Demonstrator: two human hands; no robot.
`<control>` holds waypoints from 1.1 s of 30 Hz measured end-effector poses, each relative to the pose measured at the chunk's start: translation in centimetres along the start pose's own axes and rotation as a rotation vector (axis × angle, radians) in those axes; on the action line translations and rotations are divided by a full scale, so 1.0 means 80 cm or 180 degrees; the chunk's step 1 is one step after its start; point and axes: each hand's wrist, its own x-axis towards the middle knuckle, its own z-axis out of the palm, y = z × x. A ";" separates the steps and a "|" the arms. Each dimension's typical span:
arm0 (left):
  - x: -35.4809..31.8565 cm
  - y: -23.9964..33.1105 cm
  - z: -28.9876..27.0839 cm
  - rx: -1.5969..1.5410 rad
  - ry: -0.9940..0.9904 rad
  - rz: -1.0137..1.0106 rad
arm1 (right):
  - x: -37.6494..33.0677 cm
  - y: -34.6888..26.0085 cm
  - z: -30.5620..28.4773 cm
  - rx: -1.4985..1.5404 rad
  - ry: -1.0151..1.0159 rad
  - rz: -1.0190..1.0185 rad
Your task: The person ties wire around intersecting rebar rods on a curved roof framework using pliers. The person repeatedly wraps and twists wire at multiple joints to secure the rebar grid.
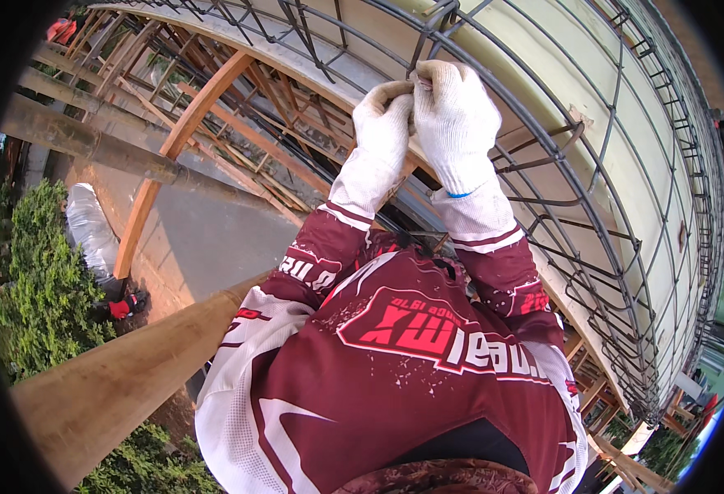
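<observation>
My left hand (381, 123) and my right hand (458, 123), both in white knit gloves, meet at the upper middle, just below a bundle of dark steel reinforcing bars (438, 34). Their fingers are curled in and pinched, the fingertips almost touching. Whatever sits between them is too small or hidden to name. Right of my right hand, bent bar ends (576, 130) stick out from the curved cage of bars.
Pale formwork panels (535, 49) lie under the rebar mesh. A thick bamboo pole (123, 387) crosses at lower left, near a curved timber plank (197, 107). Far below are paved ground (189, 235), leafy bushes (41, 280) and a silvery covered heap (90, 230).
</observation>
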 end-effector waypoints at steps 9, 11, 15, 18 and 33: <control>0.005 -0.007 -0.029 0.0823 -0.0275 0.0285 | -0.001 0.004 0.007 0.0351 0.0102 0.0183; -0.001 -0.011 -0.037 0.0961 -0.0298 -0.0052 | 0.002 0.003 0.008 0.0290 0.0121 0.0158; 0.002 -0.014 -0.034 0.1274 -0.0190 0.0644 | 0.000 -0.003 0.009 0.0277 0.0120 0.0038; 0.007 -0.014 -0.026 0.1024 -0.0245 0.0699 | -0.014 -0.008 0.007 0.0456 -0.0029 -0.0065; 0.018 -0.012 -0.024 0.1032 -0.0285 0.0526 | -0.060 -0.014 -0.009 0.2479 -0.0460 0.1860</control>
